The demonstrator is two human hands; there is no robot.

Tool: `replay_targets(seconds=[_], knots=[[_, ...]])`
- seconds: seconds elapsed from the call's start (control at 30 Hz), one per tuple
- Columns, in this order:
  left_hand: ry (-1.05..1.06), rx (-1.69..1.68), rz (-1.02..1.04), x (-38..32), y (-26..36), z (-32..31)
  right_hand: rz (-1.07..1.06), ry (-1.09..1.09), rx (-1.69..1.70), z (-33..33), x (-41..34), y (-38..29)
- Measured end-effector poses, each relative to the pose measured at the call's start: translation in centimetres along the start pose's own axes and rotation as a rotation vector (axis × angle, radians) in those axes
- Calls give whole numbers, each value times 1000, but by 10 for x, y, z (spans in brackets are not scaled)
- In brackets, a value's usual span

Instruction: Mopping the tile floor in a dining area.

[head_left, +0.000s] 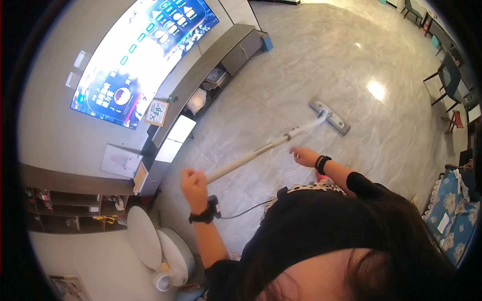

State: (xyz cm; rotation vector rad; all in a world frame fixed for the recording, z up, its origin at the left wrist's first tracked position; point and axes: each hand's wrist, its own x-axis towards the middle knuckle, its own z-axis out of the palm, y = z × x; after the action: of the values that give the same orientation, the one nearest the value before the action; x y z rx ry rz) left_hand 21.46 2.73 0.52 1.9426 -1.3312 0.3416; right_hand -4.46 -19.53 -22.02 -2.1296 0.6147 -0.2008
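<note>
My left hand (pixel 194 186) is closed around the upper end of a pale mop pole (pixel 248 157). The pole slants away from me across the room, with a joint collar partway along it. At its far end a flat mop head (pixel 330 117), grey and white, rests on the marbled tile floor (pixel 260 109). Below the lower part of the pole, apart from it, hangs my right hand (pixel 304 156), empty with its fingers loosely bent. Dark bands circle both wrists, and a cable runs from a small black device (pixel 214 207) at the left wrist.
A low TV cabinet (pixel 211 56) runs along the left wall under a lit television (pixel 150 56). Dark chairs (pixel 448 79) and a small folding stool (pixel 453 122) stand at right. A blue patterned sofa (pixel 450 210) is near right. A pale round-lidded bin (pixel 175 248) stands at lower left.
</note>
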Motion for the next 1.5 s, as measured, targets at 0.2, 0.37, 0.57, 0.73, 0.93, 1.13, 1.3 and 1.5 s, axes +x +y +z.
replay_targets(seconds=[0.2,0.37,0.57,0.73,0.93,1.13,1.3,1.5], knots=[[64,-111,-124,-7,-17,-28,25,-40,24,17,-1,-10],[29,-126,-266,-19,-17,-13,36,-46,32,19,-2,-3],[56,-278,-166,-10,-4,37,67,1,20,7,-15,13],[34,-366,-105,17,31,89,171,52,34,-13,-34,25],[-21,-446,9,52,66,153,243,152,65,-35,-73,57],[-59,-414,39,71,93,204,360,202,74,-49,-102,77],[-68,-327,62,80,114,248,418,161,89,-53,-105,89],[24,-220,47,83,120,273,360,94,53,-61,-88,95]])
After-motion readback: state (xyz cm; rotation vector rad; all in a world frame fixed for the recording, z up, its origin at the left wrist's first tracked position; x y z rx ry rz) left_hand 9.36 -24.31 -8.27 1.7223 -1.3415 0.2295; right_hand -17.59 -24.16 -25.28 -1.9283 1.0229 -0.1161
